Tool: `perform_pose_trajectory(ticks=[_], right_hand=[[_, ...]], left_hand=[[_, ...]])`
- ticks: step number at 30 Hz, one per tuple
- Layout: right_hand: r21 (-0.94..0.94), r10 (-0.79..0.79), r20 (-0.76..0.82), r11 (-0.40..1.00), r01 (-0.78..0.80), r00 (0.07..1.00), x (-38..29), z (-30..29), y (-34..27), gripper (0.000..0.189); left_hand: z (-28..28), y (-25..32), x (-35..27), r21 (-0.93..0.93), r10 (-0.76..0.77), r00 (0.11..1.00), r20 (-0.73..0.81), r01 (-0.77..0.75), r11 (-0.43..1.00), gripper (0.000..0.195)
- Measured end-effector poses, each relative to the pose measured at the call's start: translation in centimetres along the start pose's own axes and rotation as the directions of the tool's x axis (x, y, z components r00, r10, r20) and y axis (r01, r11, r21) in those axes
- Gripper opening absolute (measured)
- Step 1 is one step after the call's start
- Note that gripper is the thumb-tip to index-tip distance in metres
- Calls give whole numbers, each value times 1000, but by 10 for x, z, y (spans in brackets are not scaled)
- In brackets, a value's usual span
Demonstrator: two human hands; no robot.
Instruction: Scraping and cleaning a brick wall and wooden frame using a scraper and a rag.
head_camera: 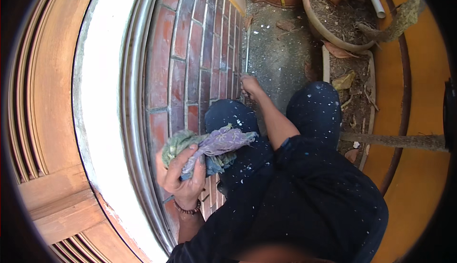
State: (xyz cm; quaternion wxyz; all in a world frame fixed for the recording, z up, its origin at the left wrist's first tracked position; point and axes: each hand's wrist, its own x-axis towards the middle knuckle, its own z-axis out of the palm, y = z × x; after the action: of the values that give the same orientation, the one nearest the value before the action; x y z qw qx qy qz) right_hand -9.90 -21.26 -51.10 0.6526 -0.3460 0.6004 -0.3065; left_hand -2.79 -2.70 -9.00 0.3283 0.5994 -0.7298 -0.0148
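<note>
Crumpled in my left hand (pixel 182 177) is a frayed rag (pixel 223 141), green, lilac and blue, held up before my raised knee. A beaded bracelet (pixel 187 208) circles that wrist. My right hand (pixel 250 86) is low by the foot of the brick wall (pixel 189 56), its fingers curled. From this fist a thin, light rod (pixel 247 48) runs away along the wall's base; its far end and the part inside the fist are hard to make out. White specks dot my dark trousers (pixel 314 102) and shirt (pixel 321 191).
On my left, a metal rail (pixel 134 84) and bright sill (pixel 100 84) border a wooden louvred shutter (pixel 57 66). White flecks and dry leaves lie on the concrete floor (pixel 278 52). Rightward stand a round planter (pixel 316 23), a soil bed (pixel 351 109) and a tree branch (pixel 392 141).
</note>
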Motion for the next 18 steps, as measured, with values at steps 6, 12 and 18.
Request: perform_pose_trajectory(ticks=[6,12,18], right_hand=[[432,219,238,849,-305,946,-52,9,-68,46],[-566,-222,-37,808,162,974,-53,-2,-59,37],[-524,-152,-124,849,66,981,-60,-4,-56,44]], left_hand=[[15,-26,-35,-29,-245,967,65,247,969,21],[56,-33,-57,-65,-277,934,224,298,952,21],[78,-61,-76,-149,-333,915,227,370,917,17]])
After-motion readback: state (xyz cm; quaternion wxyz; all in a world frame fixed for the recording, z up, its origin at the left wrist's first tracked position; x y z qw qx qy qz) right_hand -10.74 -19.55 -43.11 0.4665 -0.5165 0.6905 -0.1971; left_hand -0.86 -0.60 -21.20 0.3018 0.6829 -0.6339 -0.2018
